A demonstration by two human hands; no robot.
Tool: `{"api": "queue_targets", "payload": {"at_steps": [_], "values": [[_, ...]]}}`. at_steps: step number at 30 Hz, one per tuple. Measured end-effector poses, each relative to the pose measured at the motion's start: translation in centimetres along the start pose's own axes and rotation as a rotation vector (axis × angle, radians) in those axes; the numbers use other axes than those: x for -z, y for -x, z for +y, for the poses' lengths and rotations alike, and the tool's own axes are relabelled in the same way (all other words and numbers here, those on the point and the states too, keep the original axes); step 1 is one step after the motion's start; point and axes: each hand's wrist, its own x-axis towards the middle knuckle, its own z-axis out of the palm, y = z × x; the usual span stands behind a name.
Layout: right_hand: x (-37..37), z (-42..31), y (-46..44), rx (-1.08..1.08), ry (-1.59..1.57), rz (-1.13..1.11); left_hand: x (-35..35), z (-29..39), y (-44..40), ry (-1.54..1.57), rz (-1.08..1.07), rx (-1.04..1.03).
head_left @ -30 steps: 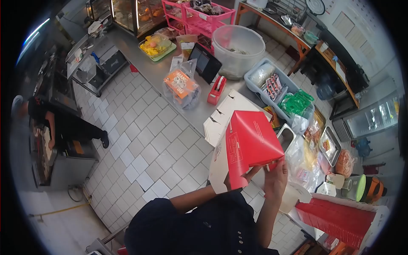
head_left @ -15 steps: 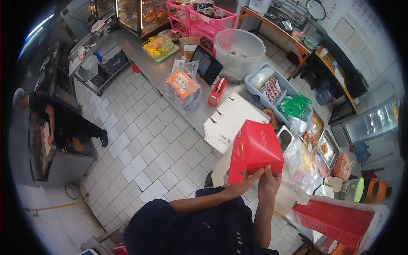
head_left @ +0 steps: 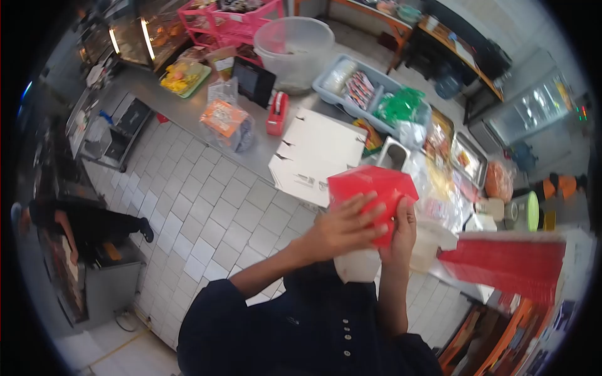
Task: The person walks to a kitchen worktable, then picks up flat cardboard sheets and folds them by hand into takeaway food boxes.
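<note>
A red folded carton [head_left: 370, 188] with a pale inner flap hangs in front of my body, near the counter's front edge. My left hand [head_left: 348, 227] lies spread over its near red side, fingers apart and touching the card. On the right side of the carton, my right hand [head_left: 402, 232] grips its edge with the thumb and fingers. Just beyond the carton, flat white boxes [head_left: 320, 150] lie on the metal counter [head_left: 188, 116]. A red tape dispenser [head_left: 277, 114] stands beside them.
A blue-grey bin [head_left: 326, 81] of packets, a large clear tub [head_left: 293, 50] and a bagged orange-labelled item [head_left: 224, 119] stand on the counter. Stacked red cartons [head_left: 508, 263] are at the right. Another person [head_left: 81, 229] works at the far left.
The view has turned right. My left hand has moved from the carton's lower edge onto its near side with fingers spread. The carton's pale flap has swung underneath.
</note>
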Motion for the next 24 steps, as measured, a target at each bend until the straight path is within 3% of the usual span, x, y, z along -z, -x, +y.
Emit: {"api": "queue_targets", "payload": {"at_steps": [2, 3, 5, 6, 9, 11, 13, 15, 17, 18, 19, 20, 22, 24], "values": [[0.9, -0.1, 2.3, 0.008, 0.016, 0.006, -1.4, -0.6, 0.4, -0.049, 0.193, 0.019], [1.1, -0.4, 3.5, -0.004, 0.026, -0.003, -1.6, -0.3, 0.0, -0.027, 0.171, 0.013], [1.5, -0.9, 4.3, 0.145, -0.165, -0.202, -1.4, 0.6, -1.4, 0.125, 0.214, 0.125], [0.8, -1.9, 4.3, 0.198, -0.097, 0.026, -0.9, 1.0, -1.8, 0.168, 0.104, 0.084], [1.5, -5.3, 5.8, 0.266, 0.016, 0.042, -0.8, 2.8, -3.0, 0.305, -0.122, 0.032], [4.3, -4.0, 6.9, 0.345, 0.014, -0.073, -3.0, 3.8, -2.8, 0.269, -0.108, 0.122], [2.6, -5.2, 8.6, 0.146, -0.016, 0.127, -5.3, 5.1, -3.5, 0.126, 0.100, 0.114], [6.6, -6.6, 9.5, 0.167, 0.027, 0.135, -6.2, 6.5, -4.5, 0.107, 0.072, 0.093], [11.5, -9.1, 10.6, 0.813, 0.501, 0.139, -6.5, 8.4, -5.4, 0.322, -0.006, 0.295], [14.2, -10.8, 11.4, 0.965, 0.705, 0.182, -6.7, 8.5, -5.7, 0.361, -0.099, 0.256], [14.4, -13.2, 12.3, 0.961, 0.711, 0.203, -7.3, 9.3, -6.3, 0.375, -0.114, 0.256], [13.5, -17.0, 13.2, 1.021, 1.080, 0.015, -7.8, 10.4, -7.0, 0.451, -0.279, 0.304], [14.8, -19.5, 14.5, 1.035, 1.447, -0.171, -9.2, 12.5, -8.3, 0.520, -0.591, 0.367], [17.7, -19.2, 15.2, 0.670, 1.269, -0.451, -12.7, 12.7, -8.0, 0.617, -0.661, 0.362]]}}
